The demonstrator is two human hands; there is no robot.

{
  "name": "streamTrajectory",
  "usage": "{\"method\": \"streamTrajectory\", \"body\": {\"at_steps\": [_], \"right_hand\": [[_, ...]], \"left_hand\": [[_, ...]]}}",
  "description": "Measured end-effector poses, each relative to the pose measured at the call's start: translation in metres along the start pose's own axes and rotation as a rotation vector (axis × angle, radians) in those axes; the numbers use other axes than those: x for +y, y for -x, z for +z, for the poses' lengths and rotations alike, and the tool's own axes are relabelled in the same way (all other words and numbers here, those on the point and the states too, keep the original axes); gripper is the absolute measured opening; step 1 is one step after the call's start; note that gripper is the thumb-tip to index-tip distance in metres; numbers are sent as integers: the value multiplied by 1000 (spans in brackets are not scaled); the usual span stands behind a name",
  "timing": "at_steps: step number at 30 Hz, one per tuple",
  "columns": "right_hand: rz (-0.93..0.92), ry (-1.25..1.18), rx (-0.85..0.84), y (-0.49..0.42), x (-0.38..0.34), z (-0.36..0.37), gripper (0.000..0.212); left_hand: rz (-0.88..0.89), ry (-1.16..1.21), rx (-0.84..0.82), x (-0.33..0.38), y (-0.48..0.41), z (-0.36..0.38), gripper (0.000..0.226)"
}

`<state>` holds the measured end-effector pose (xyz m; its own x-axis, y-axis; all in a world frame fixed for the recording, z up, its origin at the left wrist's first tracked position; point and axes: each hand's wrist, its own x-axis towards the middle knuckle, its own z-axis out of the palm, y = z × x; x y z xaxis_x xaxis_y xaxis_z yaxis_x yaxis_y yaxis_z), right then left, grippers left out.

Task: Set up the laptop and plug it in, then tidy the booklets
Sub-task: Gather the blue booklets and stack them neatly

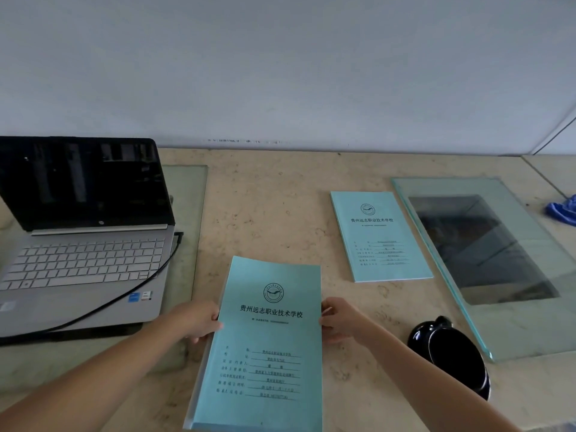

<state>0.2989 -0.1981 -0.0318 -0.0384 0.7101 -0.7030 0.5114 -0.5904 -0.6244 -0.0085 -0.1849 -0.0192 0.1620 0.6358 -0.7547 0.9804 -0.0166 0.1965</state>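
Both hands grasp blue booklet stack [265, 344] over bench [274, 213]: left hand [199, 319] pinches left edge, right hand [338, 319] right edge. Second booklet [380, 235] lies beyond; open laptop [84, 232], cable [124, 294] attached, left.

Both bare forearms reach forward from the lower corners and converge. The left hand [196, 319] curls inward, fingers gripping, thumb apparently hidden. The right hand [338, 319] mirrors it, fingers bent in a pinch, wrists roughly level.
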Motion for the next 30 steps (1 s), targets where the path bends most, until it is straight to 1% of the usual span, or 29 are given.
{"method": "streamTrajectory", "body": {"at_steps": [2,4,7,11,13,15,17,20,22,24,25,27,29,30], "right_hand": [[0,25,39,-2,2,-1,11],[5,5,68,-5,4,-2,14],[-4,40,73,-7,7,-5,9],[-30,109,59,-9,6,-9,14],[-34,113,45,-10,5,-12,11],[-42,82,43,-9,5,-16,11],[-39,58,50,-7,6,-23,11],[-36,15,61,-4,10,-40,12],[-43,-15,81,-5,12,-57,13],[-51,-29,127,-8,14,-77,16],[-62,-33,154,-11,15,-88,16],[-101,-35,210,-18,17,-112,14],[-153,-31,281,-28,19,-137,13],[-168,-30,322,-34,20,-150,13]], "left_hand": [[10,-7,-25,-1,-3,-1,24],[19,-19,-41,-1,-5,-3,26],[21,-63,-61,2,-8,-7,29],[23,-128,-73,7,-13,-13,29],[21,-116,-98,7,-17,-16,29],[23,-54,-100,6,-23,-22,28],[41,33,-42,8,-28,-30,29],[128,112,98,20,-39,-48,29],[202,190,130,38,-45,-60,19],[276,206,148,62,-49,-69,4],[308,211,180,75,-51,-73,12],[369,269,316,104,-57,-81,23],[411,376,477,135,-61,-89,27],[427,424,526,150,-63,-92,29]]}}
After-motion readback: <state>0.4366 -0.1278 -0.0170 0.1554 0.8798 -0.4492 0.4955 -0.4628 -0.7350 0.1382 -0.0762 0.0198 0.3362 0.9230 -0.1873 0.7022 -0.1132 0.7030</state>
